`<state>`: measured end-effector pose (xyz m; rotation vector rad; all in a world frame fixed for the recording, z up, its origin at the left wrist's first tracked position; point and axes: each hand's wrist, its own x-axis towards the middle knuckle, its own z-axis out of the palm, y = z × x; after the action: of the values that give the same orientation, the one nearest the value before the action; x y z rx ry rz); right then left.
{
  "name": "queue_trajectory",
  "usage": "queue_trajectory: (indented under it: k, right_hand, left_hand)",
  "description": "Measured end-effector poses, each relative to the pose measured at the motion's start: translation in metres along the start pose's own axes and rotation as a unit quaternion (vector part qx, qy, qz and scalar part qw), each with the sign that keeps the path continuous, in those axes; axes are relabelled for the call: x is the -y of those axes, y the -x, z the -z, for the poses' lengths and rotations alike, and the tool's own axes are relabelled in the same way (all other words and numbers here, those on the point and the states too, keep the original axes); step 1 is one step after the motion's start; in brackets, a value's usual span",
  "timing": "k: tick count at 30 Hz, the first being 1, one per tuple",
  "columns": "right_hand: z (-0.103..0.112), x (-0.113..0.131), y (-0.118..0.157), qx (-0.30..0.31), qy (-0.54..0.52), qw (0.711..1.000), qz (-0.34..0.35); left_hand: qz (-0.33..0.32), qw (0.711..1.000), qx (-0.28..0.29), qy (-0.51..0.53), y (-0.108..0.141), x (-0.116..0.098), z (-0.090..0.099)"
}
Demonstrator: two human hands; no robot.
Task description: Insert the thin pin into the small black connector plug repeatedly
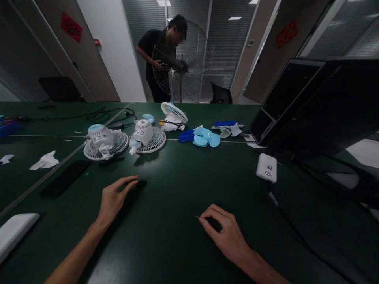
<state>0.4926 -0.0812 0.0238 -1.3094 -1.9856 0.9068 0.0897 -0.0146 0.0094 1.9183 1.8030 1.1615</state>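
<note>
My left hand [115, 197] is over the dark green table, its thumb and fingertips pinched at a small black object [142, 184] whose kind I cannot make out. Nearer to me on the right, my right hand [225, 230] is closed in a pinch. A thin, pale, metallic-looking tip [197, 216] sticks out to the left of its fingertips; the remainder is hidden by the fingers. Beyond my hands lie two small white fans [102, 138] [145, 136], grilles down, and a third white fan [174, 116] tilted farther back. A light blue fan blade [206, 137] rests beside a blue glove [186, 135].
A white power bank [266, 167] with a cable lies at the right, before a large black monitor [319, 102]. A black flat pad [65, 178], crumpled tissue [45, 160] and white box [16, 232] are at the left. A person [161, 55] stands behind a big floor fan [195, 59].
</note>
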Motion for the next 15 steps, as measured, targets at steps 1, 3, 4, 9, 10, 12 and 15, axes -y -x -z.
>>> queue_trajectory:
  k: [1, 3, 4, 9, 10, 12, 15]
  right_hand:
    - [0.0, -0.001, 0.0, -0.001, 0.001, 1.0, 0.002]
    - [-0.001, -0.002, 0.0, 0.0, 0.004, 1.0, 0.003]
    - [-0.001, -0.003, 0.0, 0.002, 0.005, 1.0, 0.002]
    - [-0.001, -0.003, -0.001, 0.007, 0.005, 1.0, 0.005]
    - [-0.001, -0.002, -0.001, 0.006, 0.004, 1.0, 0.007]
    - [0.0, -0.001, -0.002, 0.007, 0.001, 1.0, 0.006]
    - [0.002, 0.002, -0.003, 0.008, 0.001, 1.0, 0.003]
  left_hand:
    - [-0.012, 1.0, 0.002, -0.011, 0.0, 0.0, -0.003]
    - [-0.034, 0.999, 0.006, -0.031, 0.0, 0.001, -0.008]
    - [-0.04, 0.998, 0.004, -0.041, -0.001, 0.002, -0.01]
    - [-0.035, 0.997, 0.006, -0.067, -0.001, 0.006, -0.014]
    - [-0.031, 0.997, 0.01, -0.069, -0.001, 0.006, -0.014]
    - [-0.024, 0.997, 0.02, -0.071, 0.0, 0.004, -0.013]
    - [-0.016, 0.997, 0.037, -0.061, -0.001, 0.0, -0.011]
